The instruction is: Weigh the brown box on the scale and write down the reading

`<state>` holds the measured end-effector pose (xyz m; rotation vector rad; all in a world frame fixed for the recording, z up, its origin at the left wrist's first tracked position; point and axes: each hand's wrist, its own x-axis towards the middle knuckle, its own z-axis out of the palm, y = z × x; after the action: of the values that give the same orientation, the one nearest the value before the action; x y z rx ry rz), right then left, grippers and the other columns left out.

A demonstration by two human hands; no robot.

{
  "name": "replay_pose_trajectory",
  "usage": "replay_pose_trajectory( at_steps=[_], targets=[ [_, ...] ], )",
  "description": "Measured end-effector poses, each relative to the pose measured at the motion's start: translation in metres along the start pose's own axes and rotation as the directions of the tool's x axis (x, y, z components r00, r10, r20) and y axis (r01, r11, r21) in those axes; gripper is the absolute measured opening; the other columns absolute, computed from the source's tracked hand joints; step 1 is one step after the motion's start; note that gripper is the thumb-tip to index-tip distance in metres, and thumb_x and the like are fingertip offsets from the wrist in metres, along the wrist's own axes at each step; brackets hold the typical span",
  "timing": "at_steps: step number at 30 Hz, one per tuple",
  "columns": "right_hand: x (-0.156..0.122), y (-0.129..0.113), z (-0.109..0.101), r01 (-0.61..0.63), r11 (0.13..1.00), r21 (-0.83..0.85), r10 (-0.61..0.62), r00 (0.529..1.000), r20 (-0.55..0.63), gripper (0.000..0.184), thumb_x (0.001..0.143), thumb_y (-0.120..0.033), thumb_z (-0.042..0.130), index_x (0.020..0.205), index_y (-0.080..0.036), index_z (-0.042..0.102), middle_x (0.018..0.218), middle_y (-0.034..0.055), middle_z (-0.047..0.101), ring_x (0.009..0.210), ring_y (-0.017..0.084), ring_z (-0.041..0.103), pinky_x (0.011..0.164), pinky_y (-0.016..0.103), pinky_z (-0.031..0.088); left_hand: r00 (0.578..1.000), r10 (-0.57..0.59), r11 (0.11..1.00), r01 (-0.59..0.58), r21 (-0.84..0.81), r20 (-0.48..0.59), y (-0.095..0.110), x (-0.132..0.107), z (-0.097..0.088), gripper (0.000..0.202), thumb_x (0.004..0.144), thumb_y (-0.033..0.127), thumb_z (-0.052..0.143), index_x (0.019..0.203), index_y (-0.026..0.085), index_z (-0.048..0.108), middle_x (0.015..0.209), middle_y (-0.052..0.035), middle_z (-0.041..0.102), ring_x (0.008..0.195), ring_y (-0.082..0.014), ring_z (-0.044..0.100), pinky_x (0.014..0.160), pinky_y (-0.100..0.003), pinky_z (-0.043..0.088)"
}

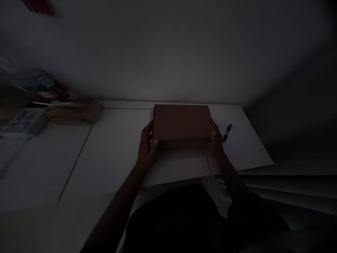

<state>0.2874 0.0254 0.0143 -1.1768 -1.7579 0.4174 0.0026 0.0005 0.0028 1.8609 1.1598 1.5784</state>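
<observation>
A brown cardboard box (181, 123) rests on a white table (110, 151) close to the wall. My left hand (146, 146) grips the box's near left corner, thumb on its front edge. On the near right corner my right hand (216, 143) holds the box with fingers curled round it. A flat sheet of pale cardboard (179, 165) lies under and in front of the box. The scene is very dim.
A black pen (226, 132) lies on a printed sheet (237, 140) right of the box. Blurred packets and a small carton (71, 112) crowd the far left. Stacked white sheets (289, 189) lie at the right. A seam (76, 158) runs across the table.
</observation>
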Motion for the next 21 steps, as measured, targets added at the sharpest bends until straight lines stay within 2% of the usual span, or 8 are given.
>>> replay_pose_trajectory(
  at_steps=[3, 7, 11, 16, 21],
  targets=[
    [0.004, 0.000, -0.002, -0.016, 1.000, -0.025, 0.015, 0.999, -0.037, 0.066, 0.106, -0.062, 0.020, 0.154, -0.020, 0.038, 0.146, 0.0139, 0.046, 0.139, 0.031, 0.040, 0.115, 0.051, 0.038, 0.999, -0.020, 1.000, 0.020, -0.016, -0.027, 0.001, 0.000, 0.006, 0.059, 0.103, 0.046, 0.043, 0.156, 0.023, 0.031, 0.157, -0.0138, 0.034, 0.145, -0.0283, 0.035, 0.118, -0.047, 0.035],
    [0.009, -0.004, -0.002, -0.029, 0.999, -0.033, 0.029, 1.000, 0.011, 0.065, 0.106, -0.060, 0.019, 0.154, -0.019, 0.038, 0.145, 0.0141, 0.046, 0.139, 0.028, 0.041, 0.115, 0.049, 0.039, 0.985, -0.144, 0.989, 0.139, -0.056, -0.099, 0.009, 0.000, 0.013, 0.060, 0.103, 0.050, 0.041, 0.156, 0.023, 0.031, 0.160, -0.0121, 0.031, 0.147, -0.0269, 0.031, 0.122, -0.047, 0.027],
    [0.018, -0.018, 0.003, -0.009, 1.000, -0.028, 0.010, 0.999, 0.040, 0.064, 0.106, -0.059, 0.020, 0.153, -0.019, 0.038, 0.145, 0.0139, 0.046, 0.139, 0.028, 0.041, 0.117, 0.049, 0.035, 0.947, -0.270, 0.960, 0.252, -0.119, -0.174, 0.018, 0.002, 0.007, 0.065, 0.099, 0.057, 0.045, 0.154, 0.023, 0.036, 0.158, -0.0110, 0.034, 0.146, -0.0271, 0.033, 0.122, -0.045, 0.026],
    [0.039, -0.054, 0.021, 0.029, 0.995, 0.092, -0.042, 0.989, 0.142, 0.065, 0.104, -0.062, 0.029, 0.150, -0.017, 0.040, 0.146, 0.0136, 0.045, 0.138, 0.027, 0.042, 0.119, 0.046, 0.033, 0.909, -0.255, 0.967, 0.247, -0.065, -0.330, 0.027, 0.003, -0.027, 0.064, 0.099, 0.056, 0.045, 0.151, 0.019, 0.041, 0.155, -0.0104, 0.039, 0.143, -0.0255, 0.037, 0.119, -0.039, 0.032],
    [0.062, -0.092, 0.059, 0.094, 0.969, 0.230, -0.159, 0.945, 0.286, 0.069, 0.102, -0.065, 0.034, 0.152, -0.018, 0.037, 0.149, 0.0121, 0.042, 0.139, 0.025, 0.040, 0.119, 0.043, 0.033, 0.840, -0.165, 0.979, 0.204, 0.020, -0.516, 0.033, -0.004, -0.077, 0.060, 0.100, 0.044, 0.048, 0.148, 0.008, 0.046, 0.149, -0.0126, 0.046, 0.139, -0.0265, 0.042, 0.118, -0.042, 0.031]
  ],
)
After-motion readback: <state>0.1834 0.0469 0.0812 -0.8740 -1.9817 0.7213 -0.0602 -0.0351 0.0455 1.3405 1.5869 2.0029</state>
